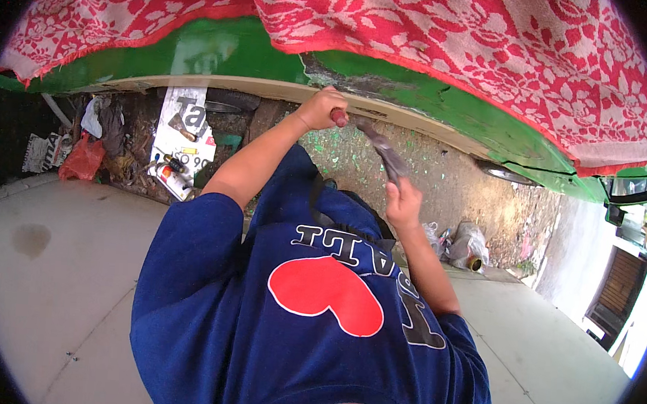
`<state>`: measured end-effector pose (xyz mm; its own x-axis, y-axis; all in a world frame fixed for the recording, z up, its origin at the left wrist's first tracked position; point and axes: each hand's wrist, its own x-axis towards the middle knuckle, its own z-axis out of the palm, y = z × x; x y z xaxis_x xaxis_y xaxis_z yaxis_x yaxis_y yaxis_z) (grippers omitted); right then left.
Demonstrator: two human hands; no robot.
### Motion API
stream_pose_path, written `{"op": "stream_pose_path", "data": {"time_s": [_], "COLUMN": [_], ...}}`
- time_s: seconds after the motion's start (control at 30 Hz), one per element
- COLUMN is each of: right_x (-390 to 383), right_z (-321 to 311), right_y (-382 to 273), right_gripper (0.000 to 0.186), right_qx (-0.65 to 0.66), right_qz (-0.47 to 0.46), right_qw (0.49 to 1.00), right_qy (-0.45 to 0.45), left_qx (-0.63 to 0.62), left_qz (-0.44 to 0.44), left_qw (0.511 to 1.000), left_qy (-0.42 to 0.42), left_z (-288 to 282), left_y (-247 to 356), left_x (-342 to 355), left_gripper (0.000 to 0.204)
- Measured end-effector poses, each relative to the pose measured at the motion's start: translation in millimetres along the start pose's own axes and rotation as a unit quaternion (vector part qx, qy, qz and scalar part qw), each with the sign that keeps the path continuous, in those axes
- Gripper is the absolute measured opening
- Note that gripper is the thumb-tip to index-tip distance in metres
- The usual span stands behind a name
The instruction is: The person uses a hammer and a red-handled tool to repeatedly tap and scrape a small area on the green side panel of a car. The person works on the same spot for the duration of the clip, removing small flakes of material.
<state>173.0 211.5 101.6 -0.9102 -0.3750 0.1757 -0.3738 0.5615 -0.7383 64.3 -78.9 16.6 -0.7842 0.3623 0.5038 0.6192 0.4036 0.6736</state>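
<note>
My left hand (317, 110) is closed round a tool with a reddish handle (338, 117), held against the lower green car body (244, 54) beside a scraped, dark patch (354, 80). Whatever lies beyond the handle is hidden by my fingers. My right hand (404, 202) grips a long dark metal tool (383, 152), motion-blurred, whose far end is close to the reddish handle; its exact shape is unclear. A pink-and-red floral cloth (455, 31) drapes over the car above both hands.
Below the car are a white signboard (174, 139) with bottles and cans (175, 180), an orange plastic bag (83, 159) and rubbish bags (467, 246). A side mirror (628, 189) juts out at right. Pale flooring (56, 273) surrounds me, beside paint-flecked ground (437, 180).
</note>
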Motion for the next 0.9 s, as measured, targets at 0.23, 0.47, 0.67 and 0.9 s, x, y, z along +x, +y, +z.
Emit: {"op": "stream_pose_path", "data": {"time_s": [0.23,0.47,0.67,0.9], "right_x": [-0.7,-3.8,-14.9,-25.0], "right_z": [8.2,-0.3,-26.8,-34.5], "right_y": [-1.9,10.0,13.5,0.6], "right_gripper": [0.021,0.024,0.031,0.033], "right_qx": [-0.01,0.002,0.082,0.151], "right_qz": [0.006,0.05,0.147,0.172], "right_qw": [1.0,0.999,0.985,0.97], "right_qy": [0.011,0.014,0.041,0.08], "left_qx": [0.029,0.02,0.032,0.15], "left_qz": [-0.029,-0.051,-0.057,-0.187], "left_qw": [0.999,0.998,0.996,0.968], "left_qy": [-0.003,-0.003,-0.053,-0.073], "left_z": [4.6,2.7,5.8,-17.2], "left_y": [-7.4,-3.1,33.8,65.6], "left_x": [-4.0,-31.9,-10.6,-12.3], "left_gripper": [0.023,0.019,0.03,0.037]}}
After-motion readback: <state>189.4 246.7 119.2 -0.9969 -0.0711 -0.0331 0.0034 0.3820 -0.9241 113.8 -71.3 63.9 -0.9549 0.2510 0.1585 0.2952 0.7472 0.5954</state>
